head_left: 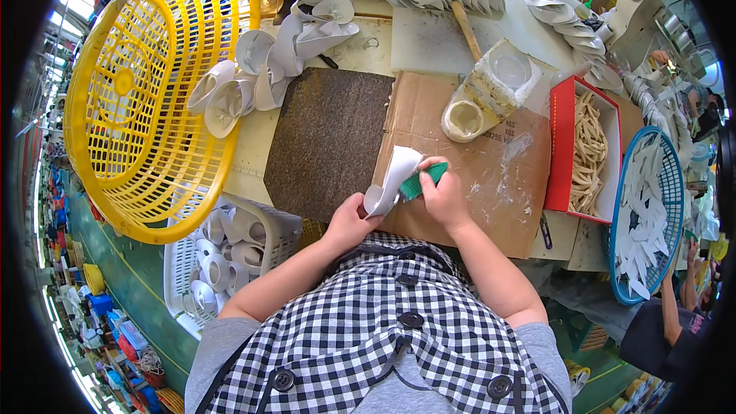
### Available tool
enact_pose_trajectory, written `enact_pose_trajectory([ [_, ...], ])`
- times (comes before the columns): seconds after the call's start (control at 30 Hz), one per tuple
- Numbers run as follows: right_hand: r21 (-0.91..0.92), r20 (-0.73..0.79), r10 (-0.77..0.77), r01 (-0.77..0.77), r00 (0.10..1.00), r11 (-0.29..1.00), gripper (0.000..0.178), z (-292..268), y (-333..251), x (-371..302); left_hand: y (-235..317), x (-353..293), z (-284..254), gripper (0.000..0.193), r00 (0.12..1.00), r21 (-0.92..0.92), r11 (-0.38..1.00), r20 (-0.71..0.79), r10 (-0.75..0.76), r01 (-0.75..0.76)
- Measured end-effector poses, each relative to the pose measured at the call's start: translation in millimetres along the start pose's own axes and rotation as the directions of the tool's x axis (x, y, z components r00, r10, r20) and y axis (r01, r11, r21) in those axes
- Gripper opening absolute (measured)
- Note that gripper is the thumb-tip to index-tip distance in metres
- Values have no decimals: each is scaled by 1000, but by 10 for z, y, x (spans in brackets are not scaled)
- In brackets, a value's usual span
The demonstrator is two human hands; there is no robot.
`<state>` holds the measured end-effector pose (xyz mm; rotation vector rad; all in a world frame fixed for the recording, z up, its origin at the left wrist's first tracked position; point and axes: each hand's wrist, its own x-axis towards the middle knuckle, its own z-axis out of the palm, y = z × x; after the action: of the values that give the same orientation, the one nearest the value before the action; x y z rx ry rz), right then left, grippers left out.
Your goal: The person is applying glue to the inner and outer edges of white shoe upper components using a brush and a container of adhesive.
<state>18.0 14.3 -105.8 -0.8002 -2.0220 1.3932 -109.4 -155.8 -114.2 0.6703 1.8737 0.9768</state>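
My left hand (351, 224) grips the lower end of a curved white shoe upper (397, 170), its fingers closed on the edge. The piece stands tilted over a brown cardboard sheet (429, 111) in front of my apron. A small green brush (415, 186) is pinched in my right hand (447, 201); its working end is at the right side of the upper, and whether it touches cannot be made out. To the left of the cardboard lies a dark rough mat (326, 142).
A glue-crusted pot holder (491, 92) with a wooden-handled tool (464, 29) stands behind the cardboard. A red box (562, 149) of beige strips and a blue basket (676, 176) are right. A yellow basket (92, 161), a white basket (280, 234) and stacked white uppers (270, 61) are left.
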Motion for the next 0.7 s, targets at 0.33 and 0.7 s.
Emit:
enact_pose_trajectory([
  [0.33, 440, 158, 388, -417, 908, 795, 12, -197, -96, -58, 219, -164, -50, 14, 979, -33, 984, -109, 171, -176],
  [0.7, -135, -377, -59, 9, 924, 991, 15, -893, -236, 417, 245, 234, -389, 21, 692, 699, 471, 48, 720, -538],
])
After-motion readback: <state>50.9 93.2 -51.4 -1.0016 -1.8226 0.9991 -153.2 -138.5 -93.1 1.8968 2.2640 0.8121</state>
